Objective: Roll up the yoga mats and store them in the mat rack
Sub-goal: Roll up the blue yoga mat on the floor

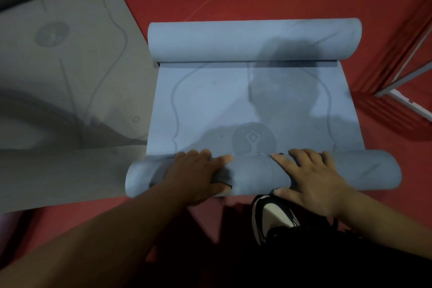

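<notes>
A blue yoga mat (233,100) lies on the red floor in front of me, rolled at both ends. The far roll (252,41) lies across the top. The near roll (252,173) lies just in front of my feet. My left hand (198,175) lies over the near roll left of centre, fingers spread over its top and thumb on its near side. My right hand (311,177) lies over it right of centre in the same way. A printed round yoga figure (253,139) shows on the flat part just beyond the near roll.
A grey yoga mat (65,65) lies unrolled on the floor to the left, its near edge beside the blue roll. A white metal frame (406,91) with a red cloth stands at the right. My black-and-white shoe (273,215) sits just behind the near roll.
</notes>
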`<state>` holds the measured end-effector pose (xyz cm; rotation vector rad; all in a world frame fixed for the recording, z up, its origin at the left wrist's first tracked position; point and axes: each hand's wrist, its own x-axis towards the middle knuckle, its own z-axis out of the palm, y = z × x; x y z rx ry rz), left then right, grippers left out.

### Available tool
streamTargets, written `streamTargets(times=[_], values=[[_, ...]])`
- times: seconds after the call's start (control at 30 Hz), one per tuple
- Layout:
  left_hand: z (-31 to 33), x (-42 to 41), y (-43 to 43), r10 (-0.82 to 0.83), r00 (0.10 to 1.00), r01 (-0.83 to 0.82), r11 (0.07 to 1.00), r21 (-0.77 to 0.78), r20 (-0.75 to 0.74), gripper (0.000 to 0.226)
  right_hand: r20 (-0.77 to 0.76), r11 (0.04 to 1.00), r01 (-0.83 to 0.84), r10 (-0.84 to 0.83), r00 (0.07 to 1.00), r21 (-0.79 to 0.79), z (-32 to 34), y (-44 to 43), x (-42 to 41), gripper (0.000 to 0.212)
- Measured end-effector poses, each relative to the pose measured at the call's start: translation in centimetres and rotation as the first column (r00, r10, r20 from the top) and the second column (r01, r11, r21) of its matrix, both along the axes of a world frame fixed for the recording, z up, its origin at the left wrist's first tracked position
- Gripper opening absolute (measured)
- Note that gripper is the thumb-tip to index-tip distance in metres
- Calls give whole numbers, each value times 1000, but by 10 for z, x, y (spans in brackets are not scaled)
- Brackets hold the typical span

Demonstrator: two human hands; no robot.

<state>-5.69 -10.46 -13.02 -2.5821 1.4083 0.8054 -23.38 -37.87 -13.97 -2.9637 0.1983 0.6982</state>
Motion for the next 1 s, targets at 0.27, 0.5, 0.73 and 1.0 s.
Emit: streamTargets(times=[0.27, 0.5, 0.73, 1.0], values=[[0, -3, 0, -9, 987, 26, 994, -104, 163, 80, -176, 991, 77, -57, 983, 110, 10, -17, 35, 96], [-4, 2, 0, 37, 995, -31, 997, -72, 88, 82, -208, 989, 73, -45, 977, 129, 6, -23, 48, 98], [-1, 22, -8, 35, 999, -35, 999, 1, -24, 84, -10, 996, 85, -85, 996, 13, 4, -1, 27, 88], [-4, 11, -5, 75, 989, -63, 993, -96, 131, 80, -117, 992, 105, -96, 989, 76, 8, -13, 48, 95]])
